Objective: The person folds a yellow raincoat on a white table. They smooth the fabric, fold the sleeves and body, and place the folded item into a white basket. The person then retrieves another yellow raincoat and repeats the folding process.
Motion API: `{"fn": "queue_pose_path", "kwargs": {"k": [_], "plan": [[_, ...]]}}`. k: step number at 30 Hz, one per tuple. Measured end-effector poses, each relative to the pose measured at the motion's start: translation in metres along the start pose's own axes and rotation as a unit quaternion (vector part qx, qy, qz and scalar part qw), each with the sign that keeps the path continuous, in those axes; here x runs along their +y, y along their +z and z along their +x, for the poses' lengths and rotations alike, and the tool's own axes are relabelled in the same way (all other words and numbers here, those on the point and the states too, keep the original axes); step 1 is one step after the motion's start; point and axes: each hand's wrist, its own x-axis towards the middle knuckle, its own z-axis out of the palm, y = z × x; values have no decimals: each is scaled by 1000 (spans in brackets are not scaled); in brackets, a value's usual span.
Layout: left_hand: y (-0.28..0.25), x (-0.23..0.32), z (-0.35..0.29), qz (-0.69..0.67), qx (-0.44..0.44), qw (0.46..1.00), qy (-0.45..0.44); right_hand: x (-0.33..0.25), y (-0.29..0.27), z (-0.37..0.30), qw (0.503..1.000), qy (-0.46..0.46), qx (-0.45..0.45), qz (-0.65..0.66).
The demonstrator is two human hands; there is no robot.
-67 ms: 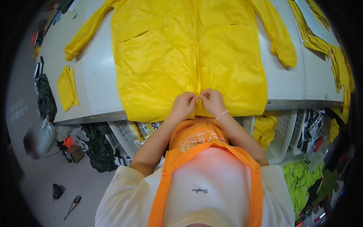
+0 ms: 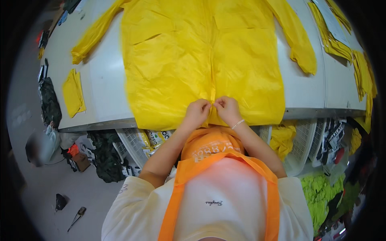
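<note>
A yellow raincoat [image 2: 169, 68] lies spread front side up on the white table, its sleeves out to both sides and its hem hanging over the near edge. At the bottom of the front opening, my left hand [image 2: 197, 111] pinches the left front edge. Close beside it, my right hand [image 2: 228, 109] pinches the facing edge, a beaded bracelet on its wrist. The fingertips of both hands nearly meet at the centre seam. Whatever small fastening might sit between them is hidden by the fingers.
A folded yellow piece [image 2: 72, 94] rests on the table at left; stacked yellow garments [image 2: 335, 46] lie at far right. Under the table edge stand white plastic baskets [image 2: 299, 140] holding packages and yellow cloth. Bright green garments [image 2: 321, 197] are piled at lower right. Another person [image 2: 42, 146] is at far left.
The view has shifted very slightly. Both hands stay at the coat's front opening with their fingers pinched.
</note>
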Motion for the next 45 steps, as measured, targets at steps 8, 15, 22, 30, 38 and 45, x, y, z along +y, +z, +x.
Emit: {"fn": "queue_pose_path", "kwargs": {"k": [8, 15, 22, 30, 38, 45], "plan": [[3, 3, -2, -81, -6, 995, -51, -4, 2, 1, 998, -43, 31, -47], [8, -10, -2, -152, -13, 986, -66, -5, 1, -2, 998, -52, 22, -36], [-1, -5, 2, -164, -57, 984, -34, -13, -8, 0, 998, -31, -40, -40], [-5, -9, 9, -253, -73, 963, -62, -38, -12, 4, 952, -109, -111, -264], [-9, 23, 15, -121, -100, 984, -88, -24, -21, 1, 942, -154, -159, -253], [3, 22, 7, -50, -35, 994, -95, -27, -29, -2, 960, -135, -173, -175]]}}
